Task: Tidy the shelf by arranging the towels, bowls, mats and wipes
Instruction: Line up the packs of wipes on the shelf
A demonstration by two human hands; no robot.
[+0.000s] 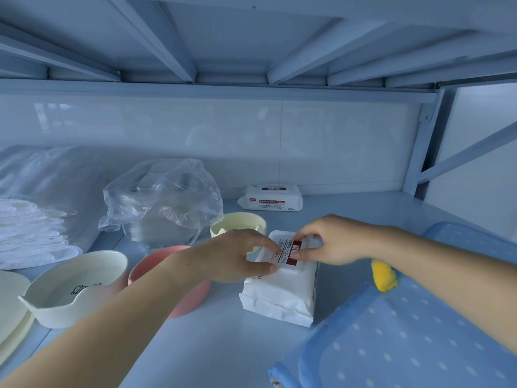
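Two hands engaged | left hand (232, 256) and right hand (335, 242) both pinched the lid edges of the wipes pack (279, 301), lying mid-shelf just beside the pink bowl (151, 266) | risk: a lid-only hold could pop the flap or drop the soft pack.

Cool bluish light is washing everything.
Glossy white back panel (335, 135) is reflecting faintly; edges are bowing, softening.

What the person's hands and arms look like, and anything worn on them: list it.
The left hand and right hand are bare: no gloves, rings, watch or bracelet show. The left arm and right arm are uncovered up to the picture's edge, with no sleeve in view.
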